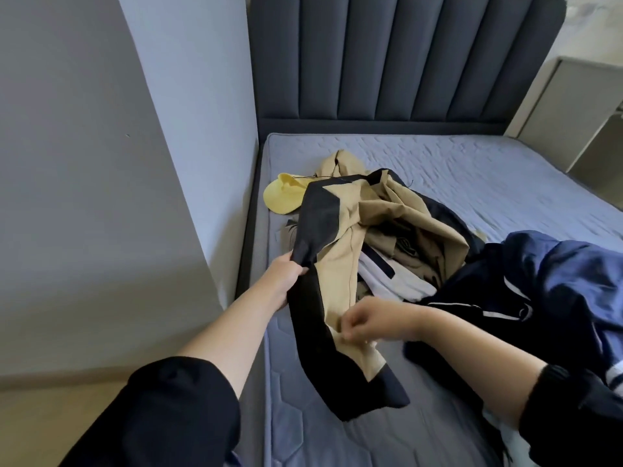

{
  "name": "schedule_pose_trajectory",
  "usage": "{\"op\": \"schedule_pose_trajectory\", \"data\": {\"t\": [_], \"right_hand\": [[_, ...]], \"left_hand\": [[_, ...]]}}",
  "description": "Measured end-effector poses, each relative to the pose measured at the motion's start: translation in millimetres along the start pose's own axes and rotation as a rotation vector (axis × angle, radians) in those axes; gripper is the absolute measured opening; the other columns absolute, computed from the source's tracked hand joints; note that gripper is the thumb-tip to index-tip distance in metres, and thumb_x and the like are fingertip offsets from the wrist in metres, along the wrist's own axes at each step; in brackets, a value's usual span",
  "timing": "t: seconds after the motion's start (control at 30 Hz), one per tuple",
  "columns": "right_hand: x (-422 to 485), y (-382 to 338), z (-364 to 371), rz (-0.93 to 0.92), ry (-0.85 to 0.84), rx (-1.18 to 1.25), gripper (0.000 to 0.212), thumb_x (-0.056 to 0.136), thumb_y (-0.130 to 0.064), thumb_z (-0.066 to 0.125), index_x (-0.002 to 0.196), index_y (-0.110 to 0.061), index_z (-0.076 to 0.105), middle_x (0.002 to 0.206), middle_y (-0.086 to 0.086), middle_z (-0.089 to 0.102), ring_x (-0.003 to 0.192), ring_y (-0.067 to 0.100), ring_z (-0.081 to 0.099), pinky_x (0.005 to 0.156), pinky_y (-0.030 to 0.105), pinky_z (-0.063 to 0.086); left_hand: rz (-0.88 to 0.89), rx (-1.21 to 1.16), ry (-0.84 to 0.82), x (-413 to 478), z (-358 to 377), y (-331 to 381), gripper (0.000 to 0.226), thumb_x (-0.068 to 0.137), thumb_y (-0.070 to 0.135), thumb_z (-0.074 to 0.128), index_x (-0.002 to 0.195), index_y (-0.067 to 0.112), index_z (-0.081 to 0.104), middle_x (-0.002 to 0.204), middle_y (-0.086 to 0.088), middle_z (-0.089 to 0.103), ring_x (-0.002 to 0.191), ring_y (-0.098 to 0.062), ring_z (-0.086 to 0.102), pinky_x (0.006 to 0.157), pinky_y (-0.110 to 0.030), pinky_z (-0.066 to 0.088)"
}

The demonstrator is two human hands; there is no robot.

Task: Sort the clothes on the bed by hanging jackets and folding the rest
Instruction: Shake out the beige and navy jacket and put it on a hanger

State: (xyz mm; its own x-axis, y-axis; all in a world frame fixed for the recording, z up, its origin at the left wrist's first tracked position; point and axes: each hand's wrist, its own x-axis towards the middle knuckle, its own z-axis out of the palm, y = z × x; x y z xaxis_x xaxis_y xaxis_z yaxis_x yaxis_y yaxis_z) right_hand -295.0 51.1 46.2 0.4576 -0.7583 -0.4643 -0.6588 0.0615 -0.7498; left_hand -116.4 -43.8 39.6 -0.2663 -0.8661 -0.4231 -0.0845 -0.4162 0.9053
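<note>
Bed: bare blue-grey quilted mattress [472,170] against a dark padded headboard [404,62], with a grey wall [84,163] along its left side.
Pile: clothes heaped near the mattress's left edge, with a yellow cap [283,197] at the far end and a white garment [397,281] in the middle.
Jacket [337,251]: tan with black panels, on top of the pile, trailing toward me.
Left hand [286,278]: I grip the jacket's black edge.
Right hand [374,323]: apart from the left, lower down, fingers curled and pinching the tan cloth.
Blue jacket [556,281]: white-striped, bunched just beside my right forearm.
Writing: dark print on a brown garment [408,246], too blurred to read.
</note>
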Motion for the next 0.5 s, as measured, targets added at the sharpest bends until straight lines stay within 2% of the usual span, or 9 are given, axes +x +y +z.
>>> {"op": "schedule_pose_trajectory", "data": {"t": [0.07,0.13,0.2,0.23,0.27,0.33,0.4,0.43,0.5], "right_hand": [[-0.6,16.0,-14.4,0.121,0.357,0.442,0.017,0.094,-0.029,0.055,0.09,-0.015,0.064,0.082,0.001,0.063,0.071,0.012,0.06,0.066,0.028,0.049],[5.5,30.7,-31.2,0.225,0.576,0.815,0.041,0.093,-0.045,0.054,0.119,-0.013,0.052,0.107,0.006,0.054,0.094,0.019,0.057,0.076,0.034,0.047],[14.1,33.9,-44.0,0.239,0.586,1.08,0.073,0.086,-0.062,0.053,0.144,-0.023,0.031,0.137,0.008,0.038,0.127,0.028,0.043,0.099,0.044,0.04],[19.8,31.6,-48.4,0.219,0.562,1.172,0.083,0.082,-0.067,0.055,0.147,-0.023,0.027,0.144,0.007,0.034,0.133,0.03,0.038,0.106,0.047,0.036],[26.6,28.1,-51.1,0.192,0.53,1.237,0.085,0.08,-0.068,0.057,0.147,-0.021,0.032,0.145,0.006,0.038,0.133,0.03,0.04,0.107,0.047,0.036],[38.0,13.5,-47.5,0.146,0.514,1.242,0.069,0.082,-0.054,0.065,0.137,-0.016,0.048,0.135,0.009,0.053,0.123,0.031,0.051,0.105,0.046,0.04],[45.7,2.6,-40.1,0.152,0.694,1.061,0.049,0.083,-0.017,0.07,0.128,-0.012,0.053,0.124,0.013,0.06,0.11,0.034,0.059,0.097,0.046,0.048],[47.4,-1.2,-37.0,0.16,0.799,0.948,0.042,0.08,-0.001,0.065,0.12,-0.01,0.056,0.116,0.014,0.063,0.104,0.034,0.061,0.092,0.046,0.051],[44.8,-6.3,-33.9,0.149,0.852,0.751,0.026,0.077,0.01,0.052,0.095,-0.007,0.062,0.096,0.015,0.065,0.09,0.031,0.066,0.08,0.042,0.057]], "left_hand": [[0.058,0.072,-0.074,-8.4,-2.2,-0.6,0.034,0.096,-0.004,0.043,0.123,0.01,0.058,0.101,-0.01,0.067,0.096,-0.028,0.062,0.091,-0.036,0.048],[0.127,0.233,-0.177,-21.1,-2.7,-4.5,0.031,0.096,-0.005,0.044,0.118,0.009,0.06,0.095,-0.006,0.066,0.096,-0.025,0.06,0.086,-0.029,0.048],[0.183,0.417,-0.309,-33.7,-1.5,-10.0,0.03,0.094,-0.005,0.047,0.117,0.008,0.061,0.095,-0.003,0.065,0.095,-0.019,0.058,0.088,-0.026,0.045],[0.196,0.517,-0.384,-39.7,-0.8,-12.4,0.031,0.093,-0.005,0.049,0.115,0.011,0.062,0.094,0.001,0.065,0.093,-0.014,0.058,0.09,-0.023,0.044],[0.194,0.602,-0.462,-46.0,-0.4,-14.5,0.031,0.092,-0.004,0.05,0.109,0.017,0.064,0.09,0.007,0.066,0.088,-0.009,0.059,0.088,-0.019,0.044],[0.177,0.704,-0.599,-58.4,2.2,-17.6,0.033,0.091,-0.004,0.051,0.099,0.024,0.065,0.081,0.014,0.064,0.08,-0.002,0.057,0.078,-0.01,0.044],[0.189,0.77,-0.661,-67.9,2.7,-19.7,0.032,0.091,-0.004,0.052,0.104,0.022,0.066,0.088,0.008,0.064,0.083,-0.004,0.058,0.075,-0.006,0.044],[0.179,0.767,-0.676,-71.6,0.4,-20.0,0.033,0.091,-0.003,0.052,0.107,0.024,0.066,0.095,0.006,0.065,0.089,-0.007,0.06,0.078,-0.007,0.046],[0.105,0.617,-0.673,-75.6,-8.5,-20.2,0.037,0.091,-0.002,0.053,0.11,0.028,0.064,0.106,0.005,0.068,0.1,-0.01,0.063,0.082,-0.016,0.051]]}}
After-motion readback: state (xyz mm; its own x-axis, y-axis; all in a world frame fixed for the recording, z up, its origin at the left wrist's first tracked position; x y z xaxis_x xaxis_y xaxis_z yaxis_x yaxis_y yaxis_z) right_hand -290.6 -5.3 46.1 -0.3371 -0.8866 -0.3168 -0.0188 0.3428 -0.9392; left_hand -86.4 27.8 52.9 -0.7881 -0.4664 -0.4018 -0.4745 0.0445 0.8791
